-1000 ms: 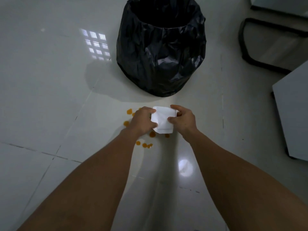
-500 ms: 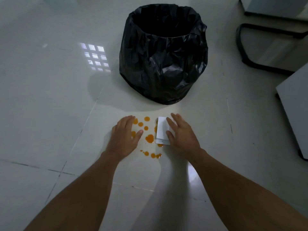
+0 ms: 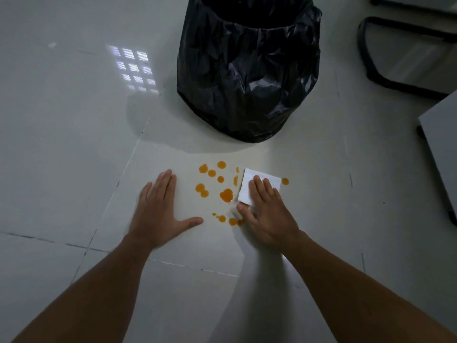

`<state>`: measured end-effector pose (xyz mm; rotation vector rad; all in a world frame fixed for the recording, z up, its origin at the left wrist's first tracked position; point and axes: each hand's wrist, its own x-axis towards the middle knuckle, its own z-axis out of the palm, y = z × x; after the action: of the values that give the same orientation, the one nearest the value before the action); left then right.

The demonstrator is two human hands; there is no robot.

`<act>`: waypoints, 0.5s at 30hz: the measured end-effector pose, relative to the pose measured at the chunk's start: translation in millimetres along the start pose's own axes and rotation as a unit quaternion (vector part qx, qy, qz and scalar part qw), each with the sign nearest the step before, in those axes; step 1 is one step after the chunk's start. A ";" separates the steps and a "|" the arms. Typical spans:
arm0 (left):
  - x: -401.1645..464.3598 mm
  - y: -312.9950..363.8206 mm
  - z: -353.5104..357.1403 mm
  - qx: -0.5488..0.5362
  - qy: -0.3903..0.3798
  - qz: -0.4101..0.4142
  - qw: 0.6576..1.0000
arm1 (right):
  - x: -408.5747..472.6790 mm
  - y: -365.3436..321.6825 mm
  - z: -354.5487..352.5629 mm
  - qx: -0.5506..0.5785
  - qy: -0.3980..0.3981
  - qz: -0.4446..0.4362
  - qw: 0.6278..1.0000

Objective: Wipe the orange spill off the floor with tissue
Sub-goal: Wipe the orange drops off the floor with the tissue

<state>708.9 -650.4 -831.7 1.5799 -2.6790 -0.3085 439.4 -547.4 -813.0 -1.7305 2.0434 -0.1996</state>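
Observation:
Several orange drops of the spill [image 3: 226, 194] lie scattered on the pale tiled floor [image 3: 74, 144]. A folded white tissue [image 3: 262, 180] lies flat at the spill's right edge, with one drop just past its right corner. My right hand [image 3: 265, 214] presses down on the tissue with fingers spread flat, covering its near half. My left hand [image 3: 160, 209] rests palm-down on the bare floor to the left of the drops, fingers apart, holding nothing.
A bin lined with a black bag [image 3: 247, 70] stands just beyond the spill. A black metal chair frame [image 3: 368, 58] is at the upper right, and a grey cabinet or table edge [image 3: 442, 144] juts in at the right.
Both hands held the tissue above the spill. My left hand let go and moved left onto the floor, while my right hand laid the tissue flat and presses it down.

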 end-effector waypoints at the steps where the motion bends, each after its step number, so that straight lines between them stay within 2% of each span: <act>1: -0.2 0.3 0.3 0.000 0.003 0.001 1.000 | -10.1 2.9 1.7 -0.009 0.006 -0.005 1.000; 5: 1.0 -0.2 4.9 0.001 0.011 0.006 1.000 | -31.6 22.9 1.0 -0.058 0.007 -0.025 0.998; 15: -0.9 3.5 3.0 -0.008 -0.011 -0.002 1.000 | -34.7 21.7 6.7 -0.073 0.026 -0.003 0.997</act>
<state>706.0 -647.4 -834.0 1.5860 -2.6832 -0.3471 426.6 -508.4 -818.9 -1.8355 2.1382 -0.1014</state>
